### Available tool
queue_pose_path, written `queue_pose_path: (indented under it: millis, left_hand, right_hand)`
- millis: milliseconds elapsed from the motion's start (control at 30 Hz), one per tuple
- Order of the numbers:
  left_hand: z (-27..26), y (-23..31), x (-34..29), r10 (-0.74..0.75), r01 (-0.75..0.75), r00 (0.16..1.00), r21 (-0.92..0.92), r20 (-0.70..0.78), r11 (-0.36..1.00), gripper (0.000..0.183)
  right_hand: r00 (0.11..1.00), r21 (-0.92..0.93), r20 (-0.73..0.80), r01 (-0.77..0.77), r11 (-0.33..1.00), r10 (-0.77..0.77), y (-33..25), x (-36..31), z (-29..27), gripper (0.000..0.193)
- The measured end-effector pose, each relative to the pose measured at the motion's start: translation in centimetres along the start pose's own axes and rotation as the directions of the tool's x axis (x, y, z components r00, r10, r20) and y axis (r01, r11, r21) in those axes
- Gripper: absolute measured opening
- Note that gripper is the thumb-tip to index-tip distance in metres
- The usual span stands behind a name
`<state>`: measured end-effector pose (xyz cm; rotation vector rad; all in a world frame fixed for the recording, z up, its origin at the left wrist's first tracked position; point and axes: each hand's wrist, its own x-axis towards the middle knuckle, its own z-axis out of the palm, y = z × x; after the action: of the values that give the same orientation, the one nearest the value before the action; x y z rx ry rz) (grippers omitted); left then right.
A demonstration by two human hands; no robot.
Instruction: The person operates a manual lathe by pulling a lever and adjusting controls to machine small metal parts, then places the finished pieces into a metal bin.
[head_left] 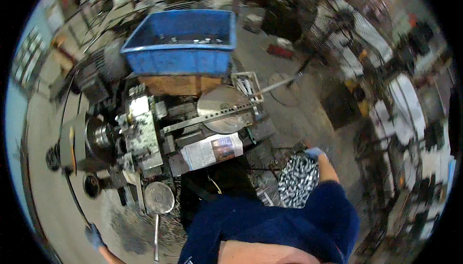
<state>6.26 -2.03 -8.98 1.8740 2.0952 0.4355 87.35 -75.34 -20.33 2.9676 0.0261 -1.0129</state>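
My left hand (94,236), in a grey-blue glove, is closed around the lower end of a long black lever (76,197). The lever runs up to the dark headstock (87,143) of a lathe-like machine. Out to the right, my right hand (316,154), also gloved, is at the far rim of a container heaped with small shiny metal pieces (299,179). Its fingers are too small and blurred to show whether they hold a piece. Beside the headstock, a chuck (102,136) faces the machine's oily carriage (141,133).
Behind the machine, a large blue bin (178,61) with a few pieces inside rests on a wooden board (178,85). A perforated bar (210,119) crosses a round metal disc (222,97). A newspaper (212,152) lies nearer. A round plate on a rod (159,198) stands above metal shavings.
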Motion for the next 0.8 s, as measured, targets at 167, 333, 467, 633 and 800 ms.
queue_pose_path:
  millis: [167,333,467,633,800]
  left_hand:
    - [-2.4,1.4,-2.8,0.127,-0.087,0.979,0.239,-0.159,0.967,0.039]
    - [-2.2,1.9,-3.6,0.022,-0.003,0.994,0.186,-0.105,0.983,0.036]
    - [-3.4,2.5,-5.1,0.044,0.001,0.976,0.206,-0.212,0.978,0.034]
    - [-2.6,0.4,-2.3,-0.002,-0.001,0.998,-0.039,-0.059,0.999,0.035]
    - [-3.1,-2.4,-3.5,0.016,-0.014,0.998,-0.042,0.056,0.999,0.053]
  right_hand:
    - [0.896,-0.261,-0.119,0.387,0.884,-0.427,-1.2,-3.5,-1.4,0.023]
    - [0.771,0.195,-0.589,0.426,0.883,-0.242,0.0,-3.8,-3.5,0.031]
    - [0.598,0.399,-0.734,0.763,0.508,-0.321,-16.2,-15.5,-8.9,0.023]
    - [0.192,0.117,-0.517,0.981,0.154,-0.834,-37.5,-27.2,-11.2,0.037]
    - [-0.379,-0.079,-0.205,0.925,-0.371,-0.902,-54.5,-38.5,-9.0,0.047]
